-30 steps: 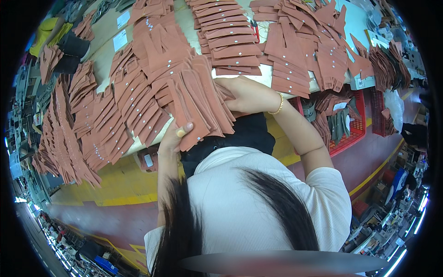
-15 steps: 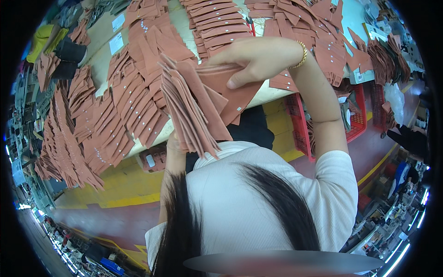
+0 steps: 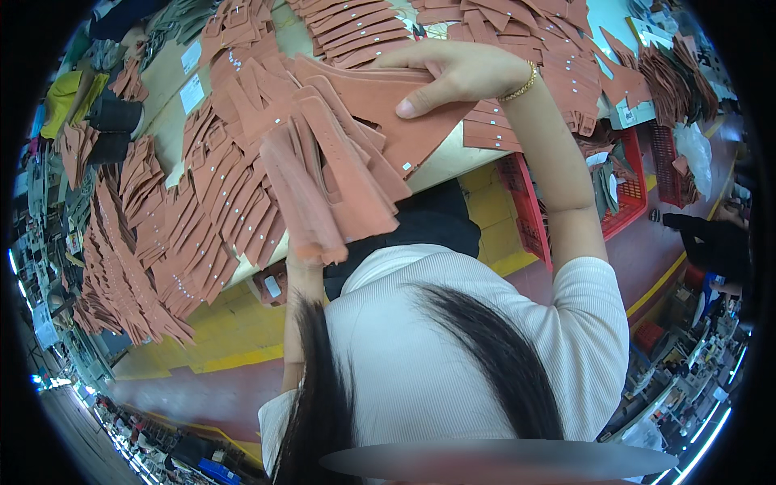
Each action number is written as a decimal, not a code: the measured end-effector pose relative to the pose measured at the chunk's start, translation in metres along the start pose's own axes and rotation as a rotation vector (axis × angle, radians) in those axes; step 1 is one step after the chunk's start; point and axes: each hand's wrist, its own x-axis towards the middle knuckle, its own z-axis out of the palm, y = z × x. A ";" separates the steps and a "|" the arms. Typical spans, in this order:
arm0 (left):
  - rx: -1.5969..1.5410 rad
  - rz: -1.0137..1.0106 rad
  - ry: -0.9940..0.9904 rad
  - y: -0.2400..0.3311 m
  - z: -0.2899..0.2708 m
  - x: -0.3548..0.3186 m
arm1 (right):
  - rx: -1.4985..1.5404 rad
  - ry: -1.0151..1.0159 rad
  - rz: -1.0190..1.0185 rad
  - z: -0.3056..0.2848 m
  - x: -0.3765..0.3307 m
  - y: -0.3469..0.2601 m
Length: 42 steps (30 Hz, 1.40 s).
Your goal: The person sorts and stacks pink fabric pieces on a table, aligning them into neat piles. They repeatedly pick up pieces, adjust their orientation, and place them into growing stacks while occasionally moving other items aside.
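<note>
Right hand slightly farther over table than moment ago, pinching terracotta leather-like panel above near edge; bundle at left now shows broad faces, not edges. Panel seems partly parted from bundle. Left hand hidden behind bundle; grip cannot be told.

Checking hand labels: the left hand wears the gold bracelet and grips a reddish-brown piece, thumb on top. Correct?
Wrong hand: the head view shows the right hand wearing the gold bracelet and gripping a reddish-brown piece, thumb on top.
</note>
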 end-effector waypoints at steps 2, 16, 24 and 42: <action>0.007 -0.005 0.026 -0.002 -0.002 -0.005 | 0.113 0.001 0.023 0.006 -0.004 0.007; -0.098 0.075 0.121 0.024 -0.044 -0.071 | 0.324 0.262 0.399 0.126 -0.054 0.145; 0.036 0.080 0.031 0.057 -0.031 -0.068 | -0.365 0.398 0.497 0.123 -0.060 0.120; 0.504 -0.258 0.107 0.036 0.012 -0.045 | 0.967 0.050 0.411 0.160 0.008 0.059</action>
